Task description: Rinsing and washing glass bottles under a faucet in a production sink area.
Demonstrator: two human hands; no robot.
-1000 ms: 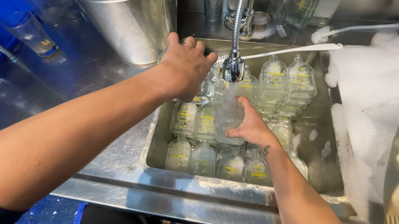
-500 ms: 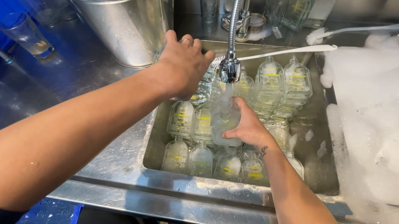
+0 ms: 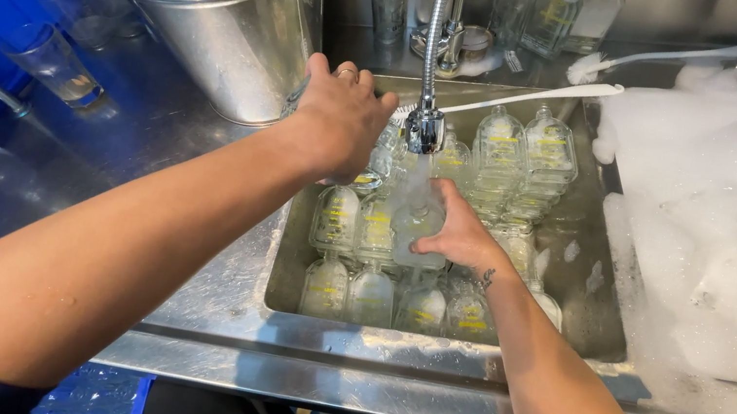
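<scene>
Bottle [image 3: 412, 224] in right hand [image 3: 457, 236] under faucet [image 3: 424, 127]

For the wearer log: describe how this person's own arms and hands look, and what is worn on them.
Both forearms are bare. Dark navy sleeves end near the elbows. The left hand wears a thin ring on one finger. The right hand has no ring in view; a small dark tattoo sits at its wrist. No gloves, no watch.

clear glass bottles [image 3: 497, 159], shiny steel sink [image 3: 367, 340]
</scene>
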